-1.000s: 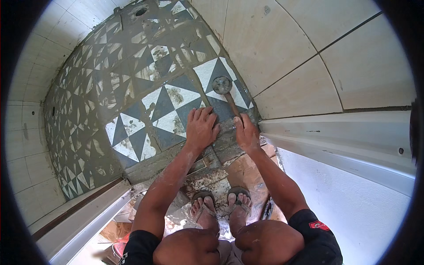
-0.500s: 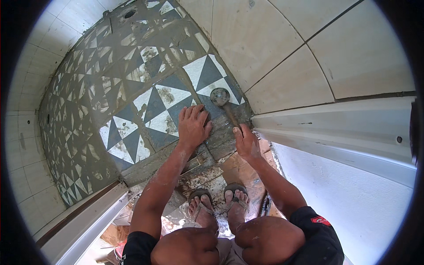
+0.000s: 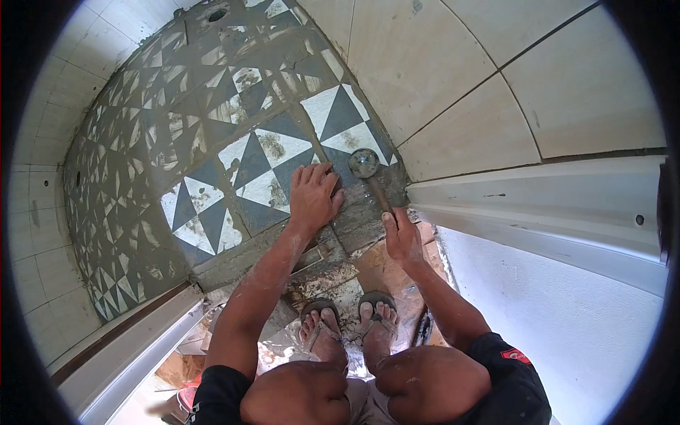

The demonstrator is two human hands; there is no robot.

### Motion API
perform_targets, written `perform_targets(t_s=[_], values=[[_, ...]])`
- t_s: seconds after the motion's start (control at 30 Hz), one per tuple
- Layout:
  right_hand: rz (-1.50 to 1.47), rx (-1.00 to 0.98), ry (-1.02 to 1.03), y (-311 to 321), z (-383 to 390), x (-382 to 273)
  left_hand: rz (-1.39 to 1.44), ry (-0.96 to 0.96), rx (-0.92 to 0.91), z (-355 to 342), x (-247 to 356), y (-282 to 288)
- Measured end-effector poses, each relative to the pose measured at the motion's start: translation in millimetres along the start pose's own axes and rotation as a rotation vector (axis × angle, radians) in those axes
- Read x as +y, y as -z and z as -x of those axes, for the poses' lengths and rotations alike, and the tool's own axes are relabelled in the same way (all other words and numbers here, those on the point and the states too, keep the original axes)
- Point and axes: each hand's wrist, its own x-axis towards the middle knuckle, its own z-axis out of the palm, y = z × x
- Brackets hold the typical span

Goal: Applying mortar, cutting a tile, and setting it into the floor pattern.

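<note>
My right hand (image 3: 404, 239) is closed around the wooden handle of a mallet (image 3: 364, 163). The mallet's round, mortar-smeared head is over the near right corner of a grey-and-white triangle-patterned tile (image 3: 340, 117); whether it touches cannot be told. My left hand (image 3: 314, 200) lies on the near edge of the tiles with its fingers stretched forward, holding nothing. Left of that tile, another patterned tile (image 3: 268, 166) and a third one (image 3: 202, 214) form a row along the near edge, with mortar smudges on their white parts.
Mortar-smeared floor tiles (image 3: 159, 134) stretch to a drain hole (image 3: 217, 15) at the far end. Beige wall tiles (image 3: 453, 92) rise on the right. White door-frame pieces (image 3: 538, 202) stand at both sides. My sandalled feet (image 3: 322, 327) are on a dirty, splattered floor.
The mallet and my right hand have moved slightly right and nearer to me. My left hand stays at the tile edge. The whole view has shifted a little.
</note>
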Motion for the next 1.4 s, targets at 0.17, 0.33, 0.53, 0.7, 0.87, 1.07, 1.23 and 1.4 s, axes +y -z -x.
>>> perform_targets(t_s=[0.17,0.33,0.53,0.7,0.87,1.07,1.23,1.4], values=[[-0.068,-0.058,-0.097,2,9,2,-0.004,-0.005,0.010,0,0,-1],[-0.020,-0.062,-0.097,0,6,8,0.011,0.001,0.009,0,1,-1],[-0.075,-0.071,-0.109,5,8,8,-0.023,-0.020,0.061,-1,1,0],[-0.068,-0.010,-0.039,5,3,7,-0.007,-0.009,0.048,-2,1,0],[-0.117,-0.020,-0.051,3,-1,4,-0.019,-0.011,0.047,-2,2,0],[-0.031,-0.070,-0.104,4,-24,-9,-0.012,-0.025,0.044,-2,1,1],[-0.032,-0.060,-0.095,-3,-42,-22,-0.011,-0.020,0.041,-3,0,1],[0.002,-0.058,-0.079,-11,-56,-27,-0.004,-0.011,0.034,-3,0,1]])
